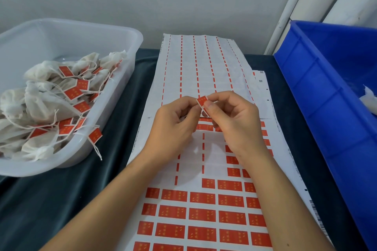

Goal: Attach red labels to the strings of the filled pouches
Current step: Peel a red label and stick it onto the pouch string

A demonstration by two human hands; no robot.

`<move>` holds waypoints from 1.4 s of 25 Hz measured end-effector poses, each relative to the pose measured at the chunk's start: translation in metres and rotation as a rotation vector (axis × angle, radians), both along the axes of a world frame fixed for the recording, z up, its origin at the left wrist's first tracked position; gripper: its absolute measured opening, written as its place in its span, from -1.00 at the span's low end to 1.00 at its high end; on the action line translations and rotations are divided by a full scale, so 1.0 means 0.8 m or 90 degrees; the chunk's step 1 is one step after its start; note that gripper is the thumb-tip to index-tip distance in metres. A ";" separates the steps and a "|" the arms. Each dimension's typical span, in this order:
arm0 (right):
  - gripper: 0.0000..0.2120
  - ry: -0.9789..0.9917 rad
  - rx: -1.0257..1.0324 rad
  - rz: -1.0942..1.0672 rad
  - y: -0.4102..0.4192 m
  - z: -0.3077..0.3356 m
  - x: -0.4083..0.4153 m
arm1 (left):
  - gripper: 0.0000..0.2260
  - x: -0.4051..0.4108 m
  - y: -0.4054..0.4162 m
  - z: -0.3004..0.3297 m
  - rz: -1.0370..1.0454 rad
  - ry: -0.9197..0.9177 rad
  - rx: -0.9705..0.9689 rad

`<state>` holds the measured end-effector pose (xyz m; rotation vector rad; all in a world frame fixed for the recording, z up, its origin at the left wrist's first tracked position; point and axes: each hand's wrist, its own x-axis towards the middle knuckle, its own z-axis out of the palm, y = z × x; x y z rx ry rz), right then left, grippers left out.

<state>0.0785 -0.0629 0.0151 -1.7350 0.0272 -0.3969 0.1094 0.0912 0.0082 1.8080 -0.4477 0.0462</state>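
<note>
Both hands meet above the middle of a white label sheet (212, 151). Between them is a small red label (202, 101). My left hand (177, 126) pinches its left edge with thumb and forefinger. My right hand (234, 120) pinches its right side, thumb on top. Whether a string or pouch is under the label is hidden by my fingers. Rows of unpeeled red labels (202, 215) fill the near part of the sheet. Filled white cloth pouches (43, 96) with red labels on their strings lie heaped in a clear plastic tub (114, 32) at the left.
A blue plastic crate (318, 87) stands at the right, with a bit of white cloth (369, 101) inside it. An emptied label backing sheet (204, 63) stretches toward the wall. Dark cloth (81, 189) covers the table. White poles (293, 6) lean in the far right corner.
</note>
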 end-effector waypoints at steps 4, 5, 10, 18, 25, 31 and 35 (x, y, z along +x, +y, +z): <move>-0.92 0.004 -0.010 -0.016 0.000 -0.001 0.000 | -0.76 0.001 0.001 0.000 -0.012 0.000 0.004; -0.92 0.004 -0.011 -0.019 0.000 -0.001 0.000 | -0.76 0.001 0.001 0.000 -0.014 0.003 0.005; -0.93 -0.004 -0.023 -0.027 0.000 0.000 0.001 | -0.77 0.002 0.003 0.000 -0.051 0.061 -0.048; -0.84 -0.034 -0.118 -0.024 0.001 -0.002 0.000 | -0.73 0.004 0.000 -0.003 -0.032 0.123 -0.107; -0.73 0.036 0.005 -0.012 -0.002 0.003 0.002 | -0.69 0.005 0.001 -0.005 -0.006 0.160 -0.124; -0.78 0.085 0.017 0.077 -0.004 0.006 -0.001 | -0.76 0.005 0.002 -0.003 -0.024 0.153 -0.127; -0.86 0.085 -0.010 0.093 -0.008 0.007 -0.001 | -0.77 0.006 0.003 -0.004 -0.021 0.152 -0.130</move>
